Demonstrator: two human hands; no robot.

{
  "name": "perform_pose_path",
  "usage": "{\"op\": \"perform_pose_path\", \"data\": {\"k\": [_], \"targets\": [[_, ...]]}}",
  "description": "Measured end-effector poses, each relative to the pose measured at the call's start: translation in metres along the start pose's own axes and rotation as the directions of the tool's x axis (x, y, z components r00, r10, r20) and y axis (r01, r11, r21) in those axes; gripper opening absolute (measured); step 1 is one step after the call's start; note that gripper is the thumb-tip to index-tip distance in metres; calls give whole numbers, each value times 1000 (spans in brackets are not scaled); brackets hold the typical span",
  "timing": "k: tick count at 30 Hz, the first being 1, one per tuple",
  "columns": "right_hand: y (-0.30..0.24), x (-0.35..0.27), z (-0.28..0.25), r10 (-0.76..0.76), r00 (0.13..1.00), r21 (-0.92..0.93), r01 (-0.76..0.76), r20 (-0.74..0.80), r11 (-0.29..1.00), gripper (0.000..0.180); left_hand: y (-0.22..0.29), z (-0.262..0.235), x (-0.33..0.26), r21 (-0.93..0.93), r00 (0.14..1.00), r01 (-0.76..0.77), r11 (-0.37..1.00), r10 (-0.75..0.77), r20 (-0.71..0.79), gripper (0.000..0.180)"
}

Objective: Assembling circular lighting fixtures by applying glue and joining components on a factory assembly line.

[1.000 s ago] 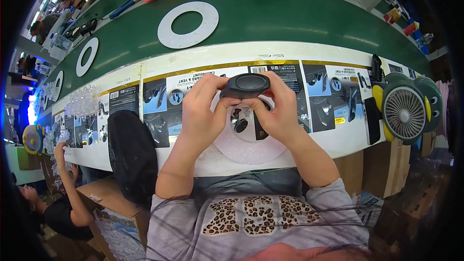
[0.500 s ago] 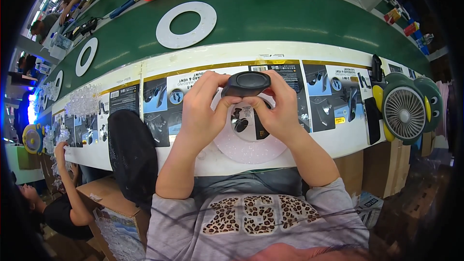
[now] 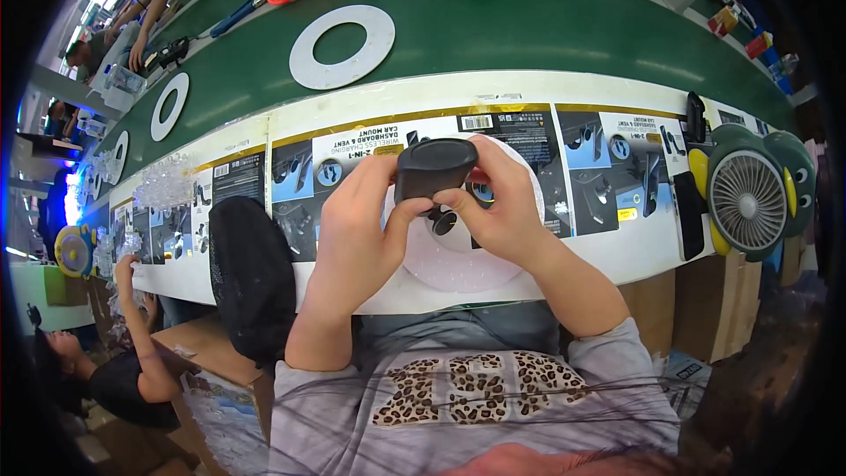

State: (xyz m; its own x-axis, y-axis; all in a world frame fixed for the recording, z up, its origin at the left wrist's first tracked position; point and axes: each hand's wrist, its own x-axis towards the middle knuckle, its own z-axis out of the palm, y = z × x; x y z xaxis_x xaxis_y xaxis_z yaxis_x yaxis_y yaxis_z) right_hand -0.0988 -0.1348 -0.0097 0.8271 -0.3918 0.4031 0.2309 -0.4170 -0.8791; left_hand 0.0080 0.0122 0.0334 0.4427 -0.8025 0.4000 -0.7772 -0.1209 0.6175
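Between both hands, in front of me, is a black phone mount [image 3: 434, 167] with a rounded, slab-like head. My left hand [image 3: 357, 225] grips its left side, fingers behind and thumb at the lower edge. My right hand [image 3: 502, 211] has its fingers on the right side, with the thumb at the same lower edge. A small black round piece [image 3: 445, 223] shows just below the thumbs; I cannot tell whether it joins the mount. Under the hands lies a pale ring-shaped disc [image 3: 449, 273], partly hidden by them, on flat printed packaging [image 3: 352, 154].
A black mesh bag-like item [image 3: 253, 278] stands left of me. White rings [image 3: 374, 44] lie on the green belt [image 3: 493, 31] beyond. A green fan [image 3: 747, 198] is at the right, near a black slab [image 3: 690, 211]. Clear plastic pieces [image 3: 167, 181] and a co-worker's arm [image 3: 137, 317] are left.
The phone mount has tilted in my hands, so more of its flat black face shows, and it has moved slightly left. Both hands keep their hold. My view has shifted a little.
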Motion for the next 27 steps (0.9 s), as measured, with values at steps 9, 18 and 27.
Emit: {"op": "perform_pose_path", "data": {"k": [9,18,27], "targets": [[0,-1,7,-14,1000,79,15,-18,997,29,-5,16,-12,-49,985,49,998,-56,-162,25],[4,-2,9,-10,999,86,12,-31,996,27,-12,23,-12,-30,979,35,999,-41,-201,22],[6,-2,10,-10,999,85,14,-47,996,26,-14,26,-12,-14,975,33,999,-35,-218,22]]}}
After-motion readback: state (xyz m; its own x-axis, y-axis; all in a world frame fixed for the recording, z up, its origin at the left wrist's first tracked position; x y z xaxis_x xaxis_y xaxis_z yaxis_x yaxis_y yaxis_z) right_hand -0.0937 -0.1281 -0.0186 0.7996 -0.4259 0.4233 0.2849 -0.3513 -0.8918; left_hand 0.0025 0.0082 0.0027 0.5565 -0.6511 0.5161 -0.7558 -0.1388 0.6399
